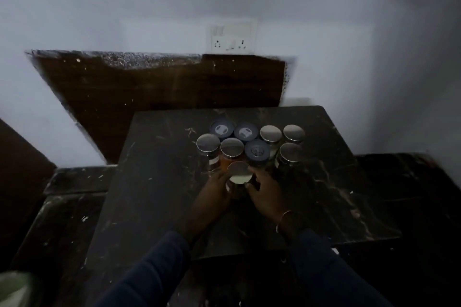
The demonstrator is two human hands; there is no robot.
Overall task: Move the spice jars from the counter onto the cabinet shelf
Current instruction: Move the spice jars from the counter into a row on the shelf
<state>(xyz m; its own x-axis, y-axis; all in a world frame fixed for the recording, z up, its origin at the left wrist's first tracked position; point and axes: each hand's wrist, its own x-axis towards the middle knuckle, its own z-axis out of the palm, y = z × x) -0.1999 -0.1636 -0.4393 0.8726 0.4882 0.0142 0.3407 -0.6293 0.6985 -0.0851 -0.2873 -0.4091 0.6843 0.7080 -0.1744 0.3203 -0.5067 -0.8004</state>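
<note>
Both hands, left (214,190) and right (264,188), clasp the nearest jar (238,172) on the bench (154,182). Eight other jars (257,151) stand just behind; none looks shelved yet, no shelf visible.

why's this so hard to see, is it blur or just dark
Head view: mostly dim light, so both hands, left and right, merge into the dark counter; soft blur smears edges, wide-angle bends the frame; only the jar lids, like the front one, catch glare.
</note>
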